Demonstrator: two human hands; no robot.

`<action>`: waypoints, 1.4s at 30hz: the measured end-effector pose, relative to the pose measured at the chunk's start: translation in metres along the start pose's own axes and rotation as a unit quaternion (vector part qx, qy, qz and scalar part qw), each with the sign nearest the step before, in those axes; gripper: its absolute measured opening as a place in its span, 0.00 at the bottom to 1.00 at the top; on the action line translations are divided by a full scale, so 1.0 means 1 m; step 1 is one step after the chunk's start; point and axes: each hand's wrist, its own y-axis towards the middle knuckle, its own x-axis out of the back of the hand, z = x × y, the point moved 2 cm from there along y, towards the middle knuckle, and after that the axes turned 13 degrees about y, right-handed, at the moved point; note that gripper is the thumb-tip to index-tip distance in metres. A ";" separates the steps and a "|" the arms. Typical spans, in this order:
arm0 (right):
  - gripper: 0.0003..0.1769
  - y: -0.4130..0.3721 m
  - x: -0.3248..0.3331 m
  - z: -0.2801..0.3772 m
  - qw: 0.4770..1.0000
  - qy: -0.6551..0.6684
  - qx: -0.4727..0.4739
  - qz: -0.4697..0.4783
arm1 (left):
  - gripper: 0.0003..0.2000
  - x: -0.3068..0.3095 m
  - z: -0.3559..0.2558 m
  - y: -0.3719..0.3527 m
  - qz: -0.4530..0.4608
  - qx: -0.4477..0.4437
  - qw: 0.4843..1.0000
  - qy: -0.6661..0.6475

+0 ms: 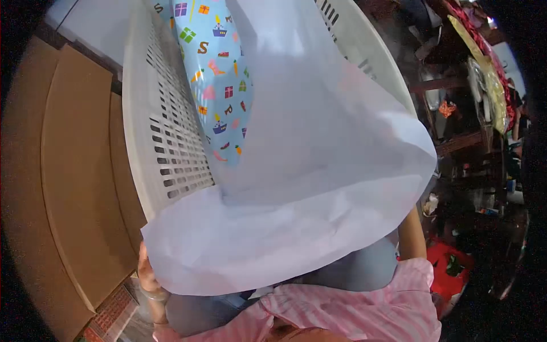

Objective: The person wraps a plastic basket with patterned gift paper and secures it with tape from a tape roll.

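Observation:
A large white sheet [296, 131], which looks like paper, drapes over a white plastic basket [132, 114] and hangs over its near side. At the sheet's near left corner is my left hand [147, 269], its fingers closed at the edge and partly covered by it. My right forearm [411, 236] runs up beneath the sheet on the right; the hand itself is hidden. Inside the basket, along its left wall, lies light blue wrapping paper [219, 80] printed with gifts, carrots, boats and letters. The sheet covers part of it.
Brown cardboard [80, 171] stands left of the basket. On the right are dark shelving [456, 85] with cluttered items and a red bag [447, 268] on the floor. My knees [364, 265] are just below the sheet.

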 end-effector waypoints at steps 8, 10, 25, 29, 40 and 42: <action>0.27 -0.013 -0.003 -0.055 0.983 -0.099 -0.054 0.142 | 0.25 0.013 0.052 -0.003 -0.273 -0.195 0.900 0.280; 0.27 -0.018 -0.003 -0.070 0.975 -0.124 -0.070 0.169 | 0.27 0.051 0.078 0.018 -0.272 -0.153 0.945 0.095; 0.23 -0.007 0.022 -0.072 0.803 -0.442 -0.068 0.393 | 0.23 -0.001 0.030 0.039 -0.311 -0.160 0.926 -0.140; 0.22 -0.012 0.007 -0.056 0.758 -0.488 -0.061 0.428 | 0.21 0.016 0.034 0.048 -0.311 -0.174 0.924 -0.137; 0.20 0.019 -0.059 0.025 0.538 -0.554 0.030 0.634 | 0.17 -0.013 0.024 0.053 -0.415 -0.211 0.883 -0.056; 0.20 0.022 -0.068 0.047 0.488 -0.548 0.069 0.676 | 0.16 -0.034 0.027 0.042 -0.448 -0.221 0.866 -0.017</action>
